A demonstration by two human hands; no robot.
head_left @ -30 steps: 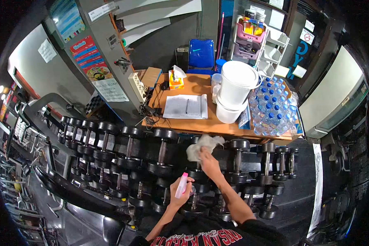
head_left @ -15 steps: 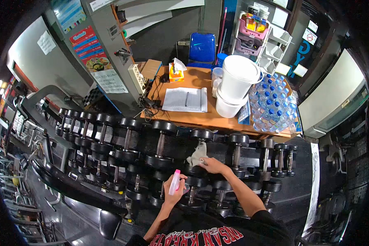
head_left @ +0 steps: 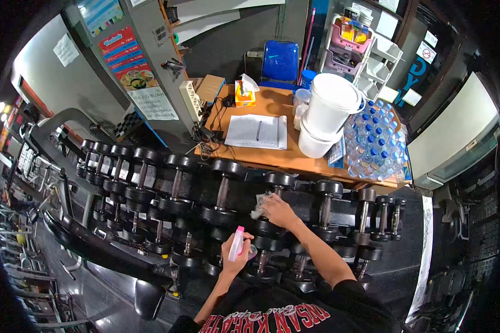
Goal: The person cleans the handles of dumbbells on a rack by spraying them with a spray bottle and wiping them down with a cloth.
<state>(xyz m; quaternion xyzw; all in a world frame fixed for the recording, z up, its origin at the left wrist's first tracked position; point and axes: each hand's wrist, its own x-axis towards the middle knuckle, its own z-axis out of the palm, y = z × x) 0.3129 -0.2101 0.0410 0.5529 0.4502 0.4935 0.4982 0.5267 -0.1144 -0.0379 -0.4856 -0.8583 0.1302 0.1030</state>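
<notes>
My left hand (head_left: 233,265) is wrapped around a spray bottle (head_left: 237,244) with a pink and white head, held above the lower row of dumbbells. My right hand (head_left: 280,212) is closed on a pale cloth (head_left: 257,213) and presses it over the handle of a black dumbbell (head_left: 280,178) in the upper row. The cloth and hand hide most of that handle. To the left of the cloth lies another dumbbell (head_left: 223,191) with a worn metal grip, and to the right one more dumbbell (head_left: 326,211).
Behind the rack stands a wooden desk (head_left: 266,160) with an open notebook (head_left: 244,131), a tissue box (head_left: 245,97), stacked white buckets (head_left: 333,102) and many water bottles (head_left: 372,144). A padded black bench (head_left: 94,244) is at the left, a blue chair (head_left: 280,58) behind the desk.
My right hand has moved up and slightly left over the dumbbell handle, now covering more of the cloth. My left hand keeps the spray bottle nearly in place. The view has shifted slightly.
</notes>
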